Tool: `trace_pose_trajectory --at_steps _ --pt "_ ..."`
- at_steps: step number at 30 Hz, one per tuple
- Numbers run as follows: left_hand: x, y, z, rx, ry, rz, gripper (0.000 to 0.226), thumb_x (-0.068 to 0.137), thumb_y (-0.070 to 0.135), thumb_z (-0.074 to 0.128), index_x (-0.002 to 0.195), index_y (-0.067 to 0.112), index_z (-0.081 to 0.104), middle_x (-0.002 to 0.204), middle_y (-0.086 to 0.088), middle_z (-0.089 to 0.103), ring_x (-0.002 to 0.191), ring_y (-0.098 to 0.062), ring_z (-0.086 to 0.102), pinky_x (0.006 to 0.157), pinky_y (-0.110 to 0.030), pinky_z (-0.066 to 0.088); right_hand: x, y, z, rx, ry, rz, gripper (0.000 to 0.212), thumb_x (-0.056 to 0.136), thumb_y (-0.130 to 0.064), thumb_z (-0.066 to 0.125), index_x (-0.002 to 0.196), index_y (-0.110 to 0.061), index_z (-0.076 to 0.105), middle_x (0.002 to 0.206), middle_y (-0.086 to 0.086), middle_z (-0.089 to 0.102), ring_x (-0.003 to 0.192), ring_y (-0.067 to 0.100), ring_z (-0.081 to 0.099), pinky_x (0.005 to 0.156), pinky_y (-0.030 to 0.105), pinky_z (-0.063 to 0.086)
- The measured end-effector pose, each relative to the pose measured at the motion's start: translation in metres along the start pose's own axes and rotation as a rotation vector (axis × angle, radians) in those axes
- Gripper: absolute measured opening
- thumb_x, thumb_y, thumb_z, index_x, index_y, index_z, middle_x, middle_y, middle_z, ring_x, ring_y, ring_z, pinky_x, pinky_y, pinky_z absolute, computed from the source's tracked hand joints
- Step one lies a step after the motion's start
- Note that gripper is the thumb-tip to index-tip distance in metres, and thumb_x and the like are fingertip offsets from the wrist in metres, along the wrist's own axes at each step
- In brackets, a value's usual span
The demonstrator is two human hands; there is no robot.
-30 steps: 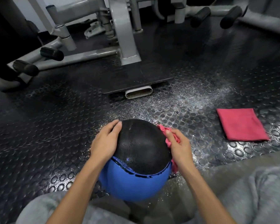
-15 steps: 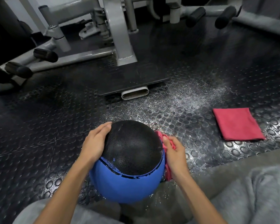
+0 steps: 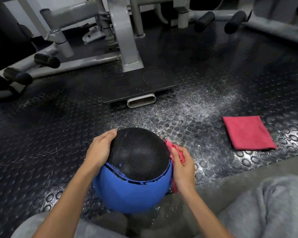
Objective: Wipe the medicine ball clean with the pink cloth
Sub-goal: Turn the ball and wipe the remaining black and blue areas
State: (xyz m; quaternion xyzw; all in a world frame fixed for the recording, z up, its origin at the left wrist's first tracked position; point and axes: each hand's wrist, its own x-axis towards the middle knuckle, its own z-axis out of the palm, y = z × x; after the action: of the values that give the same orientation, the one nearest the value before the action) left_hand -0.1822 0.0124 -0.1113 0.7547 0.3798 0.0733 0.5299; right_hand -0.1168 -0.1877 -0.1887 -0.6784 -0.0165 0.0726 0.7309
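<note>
A black-and-blue medicine ball (image 3: 136,169) is sitting on studded rubber flooring (image 3: 41,143) before a seated person. The right hand (image 3: 183,167) is pressing a bunched pink cloth (image 3: 176,153) against its right side, fingers curled around the fabric. The left hand (image 3: 100,150) is bracing the opposite side, fingers flat together. A folded red cloth (image 3: 248,133) is lying well apart, below a grey gym machine (image 3: 126,40).

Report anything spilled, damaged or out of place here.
A glittering speckled patch, likely spray, covers the black studded rubber floor beyond the black-and-blue medicine ball, reaching toward a folded red cloth lying unused. Nothing looks damaged.
</note>
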Motion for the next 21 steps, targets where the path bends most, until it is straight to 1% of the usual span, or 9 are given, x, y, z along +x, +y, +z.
trace_pose_trajectory --at_steps 3,5,7,9,12,15,17,20,21 --pt "0.001 0.0 -0.003 -0.004 -0.004 0.012 0.047 0.067 0.061 0.049 0.105 0.042 0.069 0.116 0.011 0.066 0.113 -0.016 0.058 0.104 -0.044 0.04 -0.017 -0.017 0.01 -0.151 -0.003 -0.343 0.004 0.086 -0.039 0.056 0.085 -0.039 0.06 0.091 -0.015 0.061 0.085 0.013 0.055 0.076 0.026 0.042" --pt "-0.002 0.001 -0.004 -0.052 -0.021 0.025 0.037 0.08 0.047 0.05 0.107 0.032 0.07 0.114 0.005 0.068 0.11 -0.017 0.061 0.103 -0.044 0.042 -0.028 -0.027 0.018 -0.326 -0.054 -0.567 0.014 0.085 -0.047 0.052 0.092 -0.037 0.059 0.093 -0.017 0.059 0.087 0.013 0.048 0.077 0.025 0.037" --pt "-0.002 0.0 -0.006 -0.103 -0.031 0.005 0.03 0.092 0.034 0.047 0.111 0.025 0.069 0.112 -0.001 0.069 0.107 -0.02 0.063 0.101 -0.043 0.044 -0.022 -0.022 0.022 -0.343 -0.046 -0.603 0.018 0.085 -0.047 0.051 0.096 -0.035 0.058 0.096 -0.017 0.057 0.088 0.012 0.047 0.078 0.022 0.037" --pt "-0.003 0.001 -0.009 -0.161 -0.021 -0.042 0.03 0.094 0.031 0.046 0.112 0.022 0.069 0.108 -0.003 0.071 0.103 -0.023 0.065 0.097 -0.041 0.047 -0.009 -0.007 0.019 -0.23 0.003 -0.412 0.017 0.085 -0.045 0.052 0.096 -0.034 0.06 0.098 -0.019 0.057 0.092 0.013 0.052 0.08 0.021 0.04" --pt "-0.001 0.004 -0.009 -0.207 -0.01 -0.098 0.027 0.093 0.032 0.048 0.099 0.024 0.074 0.099 -0.004 0.073 0.097 -0.025 0.067 0.096 -0.042 0.048 -0.001 0.021 0.013 0.04 0.011 0.081 0.014 0.09 -0.031 0.054 0.09 -0.021 0.064 0.089 -0.005 0.066 0.086 0.016 0.061 0.074 0.029 0.047" --pt "0.004 0.007 -0.007 -0.209 0.01 -0.086 0.034 0.093 0.03 0.049 0.075 0.031 0.077 0.084 0.001 0.075 0.088 -0.022 0.068 0.091 -0.039 0.049 -0.009 0.025 0.013 0.161 0.049 0.262 0.014 0.088 -0.031 0.056 0.083 -0.021 0.064 0.083 0.0 0.069 0.085 0.022 0.064 0.078 0.037 0.05" --pt "0.007 0.008 -0.006 -0.194 0.022 -0.109 0.038 0.093 0.03 0.049 0.067 0.034 0.076 0.077 0.002 0.075 0.084 -0.021 0.067 0.09 -0.038 0.05 -0.011 0.009 0.017 0.154 0.063 0.097 0.013 0.084 -0.039 0.06 0.084 -0.027 0.064 0.089 -0.003 0.067 0.087 0.016 0.062 0.083 0.037 0.051" --pt "0.011 0.009 -0.008 -0.186 0.026 -0.108 0.037 0.092 0.031 0.05 0.066 0.033 0.076 0.077 0.002 0.074 0.087 -0.022 0.067 0.094 -0.04 0.049 -0.018 -0.019 0.025 -0.13 -0.018 -0.427 0.013 0.083 -0.042 0.056 0.089 -0.032 0.062 0.092 -0.017 0.059 0.089 0.009 0.056 0.081 0.021 0.042" --pt "0.013 0.008 -0.007 -0.18 0.025 -0.1 0.037 0.092 0.031 0.05 0.065 0.034 0.076 0.076 0.002 0.074 0.086 -0.023 0.067 0.094 -0.04 0.049 -0.018 -0.023 0.027 -0.223 -0.022 -0.507 0.014 0.083 -0.043 0.055 0.092 -0.033 0.061 0.092 -0.018 0.057 0.089 0.01 0.054 0.081 0.021 0.04"
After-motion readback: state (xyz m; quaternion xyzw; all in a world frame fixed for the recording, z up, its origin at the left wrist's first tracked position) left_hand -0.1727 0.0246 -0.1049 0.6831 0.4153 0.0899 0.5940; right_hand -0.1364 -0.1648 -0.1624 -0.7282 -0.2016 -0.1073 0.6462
